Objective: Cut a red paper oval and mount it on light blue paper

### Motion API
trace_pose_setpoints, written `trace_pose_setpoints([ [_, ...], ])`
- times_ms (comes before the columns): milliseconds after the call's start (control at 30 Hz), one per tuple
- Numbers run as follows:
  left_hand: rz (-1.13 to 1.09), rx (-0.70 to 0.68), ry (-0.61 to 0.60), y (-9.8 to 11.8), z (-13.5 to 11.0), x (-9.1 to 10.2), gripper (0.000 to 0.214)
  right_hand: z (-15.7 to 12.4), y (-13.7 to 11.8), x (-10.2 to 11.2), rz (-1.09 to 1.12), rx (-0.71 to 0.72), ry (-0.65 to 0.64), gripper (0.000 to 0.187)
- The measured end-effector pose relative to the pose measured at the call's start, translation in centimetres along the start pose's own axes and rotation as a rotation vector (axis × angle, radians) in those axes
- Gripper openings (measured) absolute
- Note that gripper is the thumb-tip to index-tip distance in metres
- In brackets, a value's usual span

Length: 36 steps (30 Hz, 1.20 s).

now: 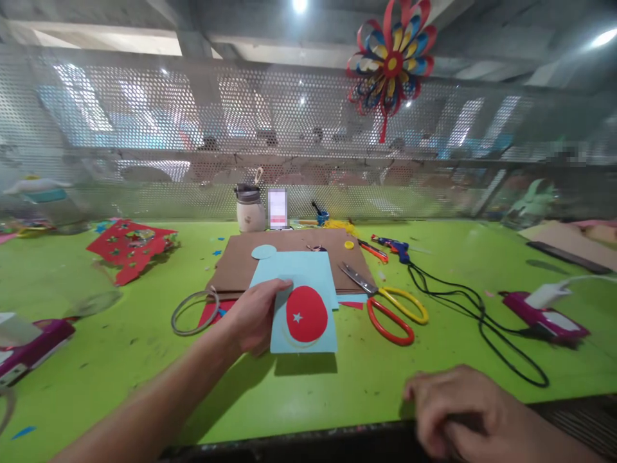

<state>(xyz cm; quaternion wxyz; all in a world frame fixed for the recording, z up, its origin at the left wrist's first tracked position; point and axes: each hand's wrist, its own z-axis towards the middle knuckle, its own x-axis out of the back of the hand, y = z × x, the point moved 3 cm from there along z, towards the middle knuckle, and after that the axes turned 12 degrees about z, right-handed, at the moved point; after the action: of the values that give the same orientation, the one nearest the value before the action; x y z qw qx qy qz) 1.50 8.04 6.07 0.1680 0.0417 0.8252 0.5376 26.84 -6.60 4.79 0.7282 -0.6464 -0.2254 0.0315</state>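
Note:
My left hand (255, 315) is closed on the left edge of a light blue paper sheet (315, 273) and holds it raised over the green table (120, 347). A red paper disc with a small white star (306, 314) lies on that sheet. My right hand (457, 408) rests at the table's near edge with its fingers curled under; nothing shows in it. Scissors with red and yellow handles (390, 307) lie just right of the sheet.
Brown cardboard (241, 260) lies behind the sheet with a small blue disc (263, 251) on it. A wire ring (194, 312), red cut paper (130, 247), a glue gun (393, 245) with black cord, magenta tools (544, 318), a white jar (249, 209) and a hanging paper pinwheel (391, 61) are around.

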Motion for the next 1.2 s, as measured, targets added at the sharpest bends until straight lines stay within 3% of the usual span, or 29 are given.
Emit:
trace_pose_setpoints([
  [67, -0.002, -0.001, -0.024, 0.0, 0.0, -0.1, 0.011, 0.9, -0.6, -0.1, 0.072, 0.049, 0.039, 0.028],
  [200, 0.001, 0.015, -0.063, -0.1, 0.3, 0.0, 0.013, 4.4, -1.1, 0.0, -0.017, 0.034, 0.08, 0.033],
  [267, 0.002, 0.017, -0.079, -0.1, 0.4, 0.0, 0.014, 6.8, -1.2, 0.2, -0.004, 0.058, 0.127, 0.027],
  [300, 0.002, 0.014, -0.087, -0.1, 0.5, -0.1, 0.013, 8.1, -1.1, 0.1, 0.051, 0.041, 0.131, 0.021],
  [400, 0.006, 0.002, -0.109, 0.0, 0.4, -0.3, 0.011, 11.5, -0.4, -0.5, 0.32, -0.096, 0.151, 0.031],
  [533, 0.027, 0.006, -0.173, -0.2, 0.3, -0.5, 0.014, 14.1, 0.2, -2.2, 0.498, -0.131, 0.149, 0.038],
  [733, 0.126, -0.063, -0.215, -1.6, 1.1, 0.0, 0.025, 15.1, 1.0, -2.9, 0.638, -0.129, 0.189, 0.036],
  [900, 0.195, -0.047, -0.14, -2.8, 1.9, 0.9, 0.035, 15.4, 1.6, -3.2, 0.689, -0.14, 0.184, 0.033],
  [1033, 0.207, -0.033, -0.098, -3.0, 2.0, 1.1, 0.034, 15.3, 2.3, -3.9, 0.676, -0.18, 0.121, 0.03],
  [1200, 0.186, -0.008, -0.092, -3.1, 2.0, 1.0, 0.036, 15.0, 3.2, -4.0, 0.62, -0.202, 0.161, 0.031],
])
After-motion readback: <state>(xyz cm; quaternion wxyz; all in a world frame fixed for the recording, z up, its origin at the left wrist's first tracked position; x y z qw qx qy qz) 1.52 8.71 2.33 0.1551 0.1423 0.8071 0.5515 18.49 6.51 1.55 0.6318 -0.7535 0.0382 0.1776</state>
